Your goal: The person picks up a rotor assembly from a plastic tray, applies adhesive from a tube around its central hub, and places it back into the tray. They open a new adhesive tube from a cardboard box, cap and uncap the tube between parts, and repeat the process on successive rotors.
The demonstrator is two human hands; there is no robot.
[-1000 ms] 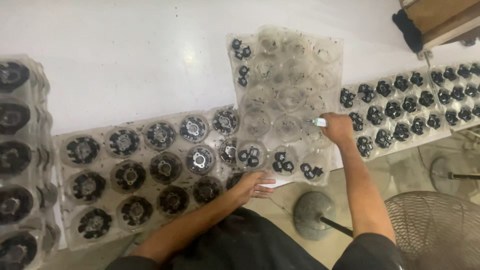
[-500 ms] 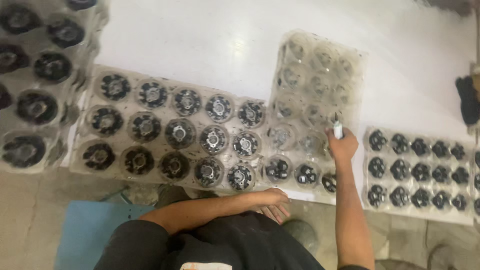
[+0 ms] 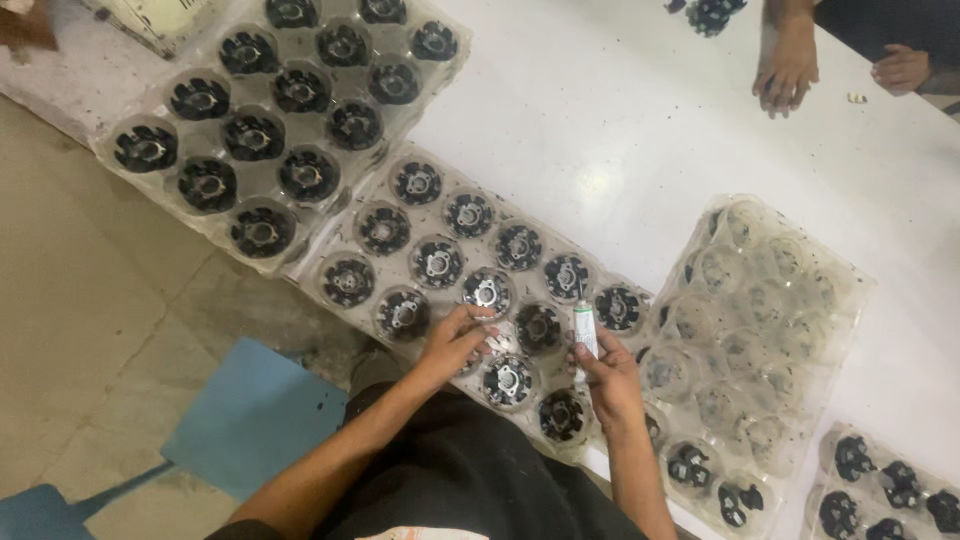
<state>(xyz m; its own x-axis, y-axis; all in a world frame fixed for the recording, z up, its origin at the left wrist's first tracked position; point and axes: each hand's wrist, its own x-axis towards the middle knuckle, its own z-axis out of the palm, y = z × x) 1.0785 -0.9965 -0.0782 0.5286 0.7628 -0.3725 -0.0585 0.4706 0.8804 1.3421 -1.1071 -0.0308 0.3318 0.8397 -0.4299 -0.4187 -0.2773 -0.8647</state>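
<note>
Grip: right hand (image 3: 612,378) is closed around a small white tube (image 3: 585,330), nozzle pointing up toward the far trays; left hand (image 3: 455,342) has its fingers loosely curled and spread on the tray's near edge, pinching nothing that can be made out.
Table: a white table (image 3: 620,130) carries everything, its near edge running on a slant across the view.
Trays: the clear blister tray (image 3: 330,262) under both hands holds rows of round black parts; a fuller tray (image 3: 115,135) lies to the left, and a mostly empty clear tray (image 3: 845,285) to the right.
Change: half a second ago the right hand held the tube at the mostly empty tray and the left lay back near the body; now both hands meet over the middle tray.
Meaning: the work appears to have passed from the emptied tray to the filled one.
Part in hand: the black round part (image 3: 508,380) sits in its pocket between the two hands, just beside the left fingertips.
Other person: two hands (image 3: 790,70) rest on the table's far side, well apart.
</note>
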